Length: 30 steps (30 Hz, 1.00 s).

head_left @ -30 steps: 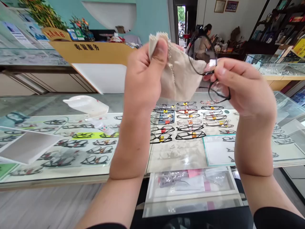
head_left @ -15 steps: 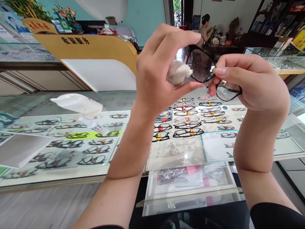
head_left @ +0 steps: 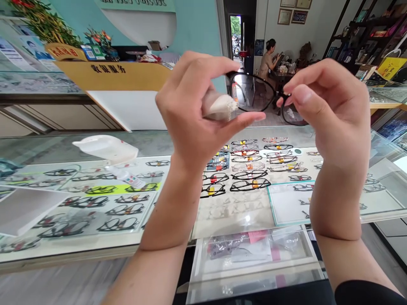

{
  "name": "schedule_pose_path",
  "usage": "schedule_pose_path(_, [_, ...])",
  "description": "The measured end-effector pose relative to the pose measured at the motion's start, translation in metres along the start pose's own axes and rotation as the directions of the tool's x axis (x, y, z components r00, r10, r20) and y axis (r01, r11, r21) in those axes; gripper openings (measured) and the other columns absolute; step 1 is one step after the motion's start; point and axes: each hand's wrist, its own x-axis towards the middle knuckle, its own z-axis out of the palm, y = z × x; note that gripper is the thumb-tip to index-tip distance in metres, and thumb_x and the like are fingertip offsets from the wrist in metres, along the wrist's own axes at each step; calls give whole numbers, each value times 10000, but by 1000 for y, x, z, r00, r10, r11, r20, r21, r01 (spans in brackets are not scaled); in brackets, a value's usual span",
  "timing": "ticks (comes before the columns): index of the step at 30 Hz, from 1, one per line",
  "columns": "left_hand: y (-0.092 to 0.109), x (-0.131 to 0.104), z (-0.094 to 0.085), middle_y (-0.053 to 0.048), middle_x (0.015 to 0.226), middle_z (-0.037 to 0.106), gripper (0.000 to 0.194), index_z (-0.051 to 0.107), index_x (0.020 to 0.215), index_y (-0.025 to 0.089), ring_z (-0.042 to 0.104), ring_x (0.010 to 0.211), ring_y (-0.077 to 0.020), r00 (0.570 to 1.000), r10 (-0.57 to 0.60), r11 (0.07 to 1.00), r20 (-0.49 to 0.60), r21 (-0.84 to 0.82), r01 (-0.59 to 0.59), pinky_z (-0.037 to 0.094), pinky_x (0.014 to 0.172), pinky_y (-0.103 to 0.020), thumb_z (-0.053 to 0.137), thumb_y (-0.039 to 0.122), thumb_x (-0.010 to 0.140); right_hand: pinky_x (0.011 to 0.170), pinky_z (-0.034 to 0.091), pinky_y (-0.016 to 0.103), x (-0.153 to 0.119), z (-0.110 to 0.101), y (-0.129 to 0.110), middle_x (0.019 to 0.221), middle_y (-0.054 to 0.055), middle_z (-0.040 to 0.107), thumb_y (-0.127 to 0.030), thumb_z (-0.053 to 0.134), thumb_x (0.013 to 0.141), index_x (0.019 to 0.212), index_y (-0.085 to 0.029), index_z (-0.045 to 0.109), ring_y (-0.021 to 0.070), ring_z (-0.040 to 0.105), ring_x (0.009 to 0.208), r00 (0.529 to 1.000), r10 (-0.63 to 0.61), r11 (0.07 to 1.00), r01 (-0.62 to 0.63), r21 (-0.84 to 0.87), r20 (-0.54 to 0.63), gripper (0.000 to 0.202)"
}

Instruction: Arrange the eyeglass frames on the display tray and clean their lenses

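Note:
A pair of black-rimmed eyeglasses (head_left: 258, 111) is held up in the air between my hands. My left hand (head_left: 193, 95) curls around a crumpled white cloth (head_left: 221, 106) with a frayed end. Its index fingertip reaches the upper left corner of the frame, while the thumb points right below the left lens, apart from it. With thumb and fingers, my right hand (head_left: 333, 106) grips the eyeglasses near the bridge and partly hides the other lens. The folded temples are mostly hidden.
Below is a glass display counter (head_left: 222, 224) with rows of eyeglasses (head_left: 249, 184). On its left stand a white tray-like piece (head_left: 108, 148), a small bottle (head_left: 129, 177) and a white box (head_left: 28, 207). An open drawer (head_left: 254, 271) sits in front. A person (head_left: 269, 61) sits far back.
My left hand has shifted left and slightly down, its thumb now farther from the lens. The eyeglasses have turned and moved down-left, and my right hand has moved left. The view tilts up a little.

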Motion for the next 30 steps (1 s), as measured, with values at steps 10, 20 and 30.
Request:
schedule_pose_path(10, [-3, 4, -5, -22, 948, 703, 628, 716, 1085, 271, 709, 890, -255, 962, -39, 999, -271, 13, 44, 516, 753, -435, 834, 803, 772, 1145, 562, 497, 0, 3, 9, 1417, 50, 670, -548, 820, 895, 1279, -394, 618, 316, 665, 1357, 991, -98, 950, 68, -305, -87, 460])
schedule_pose_path(20, [9, 12, -25, -54, 898, 736, 624, 746, 1009, 257, 706, 880, -278, 984, -169, 986, -62, -3, 169, 498, 744, -424, 825, 824, 759, 1041, 597, 502, -3, -1, 5, 1213, 54, 759, -434, 803, 933, 1189, -346, 677, 298, 738, 1167, 996, -15, 960, -9, -281, -85, 299])
schedule_pose_path(30, [10, 8, -37, -68, 911, 790, 620, 816, 982, 311, 706, 823, -316, 900, -384, 921, 207, 151, 358, 522, 726, -492, 871, 835, 656, 968, 630, 517, -5, -15, 6, 1083, 39, 747, -451, 885, 854, 1080, -346, 687, 306, 721, 1057, 995, 91, 931, -67, -358, 50, 318])
